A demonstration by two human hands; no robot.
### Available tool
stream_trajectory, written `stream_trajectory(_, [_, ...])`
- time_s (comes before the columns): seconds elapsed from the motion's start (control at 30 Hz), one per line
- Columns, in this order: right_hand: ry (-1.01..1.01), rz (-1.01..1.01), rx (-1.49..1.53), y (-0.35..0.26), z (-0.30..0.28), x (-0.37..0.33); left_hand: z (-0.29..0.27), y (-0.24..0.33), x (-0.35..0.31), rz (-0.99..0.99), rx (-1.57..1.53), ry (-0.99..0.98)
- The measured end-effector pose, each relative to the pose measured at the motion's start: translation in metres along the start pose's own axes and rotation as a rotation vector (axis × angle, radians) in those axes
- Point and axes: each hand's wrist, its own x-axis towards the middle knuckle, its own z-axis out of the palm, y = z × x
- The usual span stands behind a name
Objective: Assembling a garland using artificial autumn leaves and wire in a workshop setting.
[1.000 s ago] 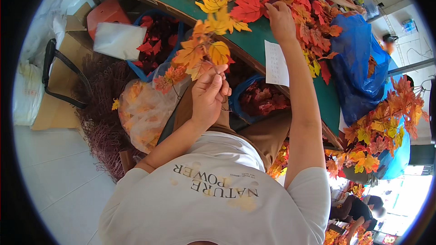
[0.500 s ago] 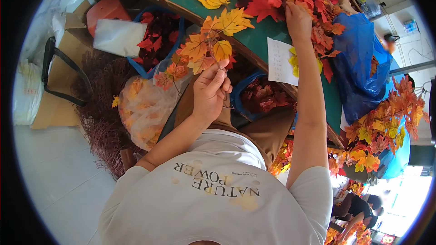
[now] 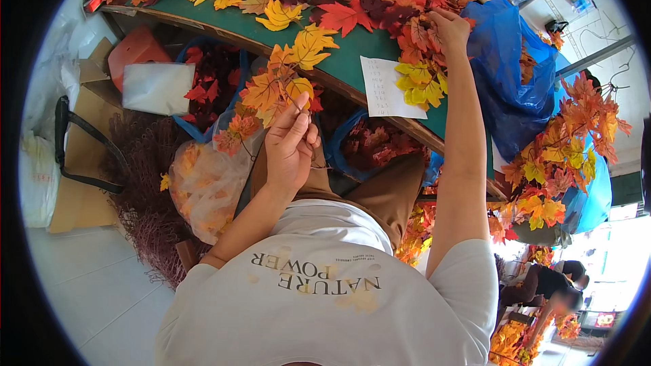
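Observation:
My left hand [image 3: 291, 146], in front of my lap, is closed in a pinch on the thin stem of an artificial maple leaf spray [image 3: 278, 85]. Its yellow and orange leaves spread above the fingers, beside the table edge. My right hand [image 3: 451, 30] reaches far over the green table [image 3: 349, 61], fingers bent at a bunch of orange-red maple leaves [image 3: 415, 39]; the fingertips are partly lost among them. Just below that bunch, several yellow leaves [image 3: 420, 83] overlap a white sheet with handwriting [image 3: 386, 91]. A large red leaf [image 3: 346, 15] lies left of my right hand.
A blue plastic bag [image 3: 508, 61] stands right of my right arm. Below the table are a bag of dark red leaves [image 3: 376, 141], a clear bag of orange leaves [image 3: 210, 169] and bundled purplish twigs [image 3: 146, 190]. Co-workers are at the upper and lower right.
The view has shifted, so the table shows farther left. My right hand has drawn the orange-red bunch leftward, and more of the yellow leaves and paper shows. My left hand keeps its pinch.

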Motion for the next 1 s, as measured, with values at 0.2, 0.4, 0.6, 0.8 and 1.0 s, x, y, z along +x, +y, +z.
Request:
stream_trajectory(0.2, [-0.146, 0.164, 0.068, -0.025, -0.008, -0.011, 0.006, 0.009, -0.011, 0.008, -0.029, 0.026])
stream_trajectory(0.4, [-0.167, 0.201, 0.828, -0.046, 0.010, -0.078, 0.008, 0.006, -0.011, 0.044, 0.080, 0.047])
stream_trajectory(0.6, [-0.296, 0.279, 0.905, -0.050, 0.032, -0.267, 0.013, -0.003, -0.011, 0.005, 0.193, 0.032])
stream_trajectory(0.8, [-0.141, 0.570, 1.063, -0.038, 0.048, -0.321, 0.010, -0.018, -0.016, -0.030, 0.218, -0.011])
stream_trajectory(1.0, [-0.301, 0.625, 1.223, -0.019, 0.046, -0.331, 0.011, -0.022, -0.020, -0.015, 0.236, -0.001])
